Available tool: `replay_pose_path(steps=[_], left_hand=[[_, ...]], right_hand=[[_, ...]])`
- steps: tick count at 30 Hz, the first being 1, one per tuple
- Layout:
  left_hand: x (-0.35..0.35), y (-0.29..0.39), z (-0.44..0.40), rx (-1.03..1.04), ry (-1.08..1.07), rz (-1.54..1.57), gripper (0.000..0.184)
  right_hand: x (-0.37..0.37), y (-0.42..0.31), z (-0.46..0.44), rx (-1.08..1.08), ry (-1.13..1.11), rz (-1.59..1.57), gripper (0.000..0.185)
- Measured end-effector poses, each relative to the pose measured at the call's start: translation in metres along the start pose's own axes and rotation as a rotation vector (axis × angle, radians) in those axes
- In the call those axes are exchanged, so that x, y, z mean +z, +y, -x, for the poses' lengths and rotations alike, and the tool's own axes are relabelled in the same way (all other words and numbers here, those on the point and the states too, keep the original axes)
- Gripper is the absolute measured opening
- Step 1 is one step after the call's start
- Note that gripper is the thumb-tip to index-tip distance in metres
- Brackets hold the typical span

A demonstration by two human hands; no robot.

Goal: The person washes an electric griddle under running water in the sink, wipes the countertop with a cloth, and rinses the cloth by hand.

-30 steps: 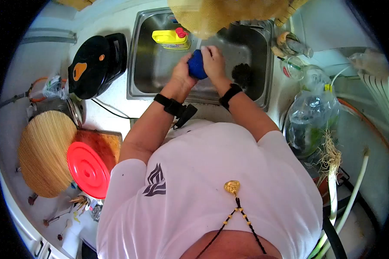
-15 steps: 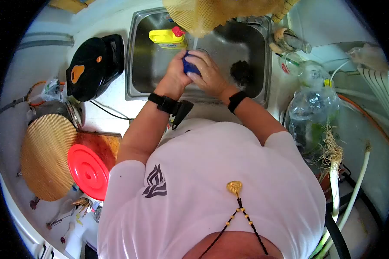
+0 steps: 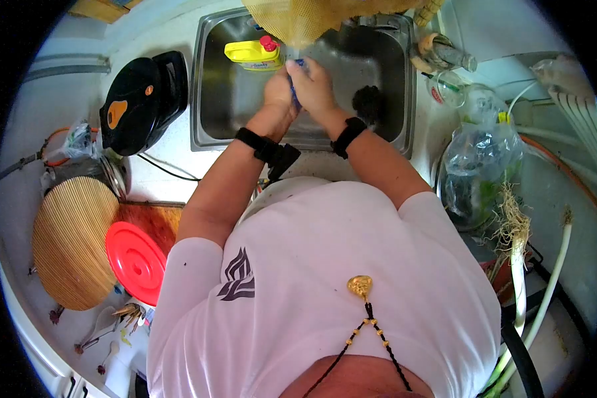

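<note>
Over the metal sink (image 3: 235, 109), my left hand (image 3: 279, 93) and my right hand (image 3: 314, 87) press together around a blue cloth or sponge (image 3: 294, 89). Only a narrow strip of the blue thing shows between the palms; the rest is hidden. Both hands have their fingers closed on it. A yellow bottle with a red cap (image 3: 253, 54) lies in the sink, just beyond my left hand. To the right of my right hand, a dark scrubber (image 3: 367, 104) rests on the sink bottom.
A black appliance (image 3: 134, 106) stands left of the sink. A red lid (image 3: 136, 262) and a ribbed round board (image 3: 76, 242) are at lower left. Right of the sink are a glass jar (image 3: 448, 89), a plastic bag (image 3: 481, 156) and long green onions (image 3: 519, 282).
The hands have closed tighter around the blue thing, which now looks flattened and mostly covered. My right hand has turned and moved up. The view has shifted slightly.
</note>
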State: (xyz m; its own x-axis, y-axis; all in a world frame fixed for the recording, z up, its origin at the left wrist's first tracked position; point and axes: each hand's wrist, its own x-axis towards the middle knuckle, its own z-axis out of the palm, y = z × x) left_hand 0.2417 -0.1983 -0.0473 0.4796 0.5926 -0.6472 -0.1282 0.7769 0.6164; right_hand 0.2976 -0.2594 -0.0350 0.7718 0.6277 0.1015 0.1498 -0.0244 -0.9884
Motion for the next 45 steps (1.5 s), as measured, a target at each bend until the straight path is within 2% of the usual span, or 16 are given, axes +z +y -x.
replay_pose_path(steps=[2,6,9,11,14,16,18,20,22,25,29,32,38,41,43,45], left_hand=[[0.0,0.003,0.004,0.051,0.044,-0.295,0.035],[-0.005,0.003,0.0,0.078,0.037,-0.366,0.038],[-0.028,-0.01,-0.032,0.297,0.04,-0.612,0.04],[-0.023,-0.004,-0.02,0.263,-0.004,-0.596,0.039],[-0.006,0.015,0.014,0.111,-0.059,-0.421,0.039],[-0.022,0.031,0.014,0.006,-0.208,-0.308,0.044],[-0.032,0.04,0.011,-0.01,-0.208,-0.215,0.048],[-0.04,0.046,0.007,-0.028,-0.252,-0.268,0.053],[-0.04,0.047,0.008,-0.026,-0.035,-0.43,0.042],[-0.046,0.049,0.001,0.008,0.072,-0.466,0.042],[-0.051,0.043,-0.007,-0.022,0.076,-0.316,0.029],[-0.051,0.04,-0.009,0.111,-0.112,-0.07,0.02],[-0.047,0.046,0.0,0.086,-0.122,-0.093,0.021],[-0.052,0.042,-0.002,0.101,-0.054,-0.203,0.022],[-0.053,0.038,-0.004,0.106,0.019,-0.228,0.021],[-0.056,0.037,-0.006,0.104,0.004,-0.238,0.024]], right_hand=[[-0.002,0.003,-0.007,0.105,-0.073,0.076,0.039],[0.007,0.023,-0.013,0.193,-0.075,-0.028,0.04],[0.007,0.032,-0.013,0.338,-0.086,-0.211,0.037],[-0.006,0.012,-0.014,0.62,-0.247,-0.521,0.037],[-0.023,0.031,-0.022,0.64,-0.254,-0.585,0.038],[-0.041,0.045,-0.023,0.347,-0.272,-0.425,0.041],[-0.053,0.042,-0.027,0.625,-0.265,-0.322,0.041],[-0.054,0.034,-0.022,0.596,-0.231,-0.306,0.044],[-0.055,0.035,-0.02,0.646,-0.134,-0.329,0.041],[-0.056,0.032,-0.018,0.6,-0.107,-0.417,0.035],[-0.059,0.024,-0.015,0.645,-0.122,-0.343,0.039],[-0.063,0.041,-0.014,0.615,-0.207,-0.418,0.028],[-0.07,0.055,-0.016,0.508,-0.309,-0.265,0.016],[-0.072,0.059,-0.018,0.318,-0.224,-0.091,0.014],[-0.074,0.053,-0.019,-0.023,-0.24,0.045,0.016],[-0.076,0.042,-0.02,0.121,-0.279,-0.065,0.017]])
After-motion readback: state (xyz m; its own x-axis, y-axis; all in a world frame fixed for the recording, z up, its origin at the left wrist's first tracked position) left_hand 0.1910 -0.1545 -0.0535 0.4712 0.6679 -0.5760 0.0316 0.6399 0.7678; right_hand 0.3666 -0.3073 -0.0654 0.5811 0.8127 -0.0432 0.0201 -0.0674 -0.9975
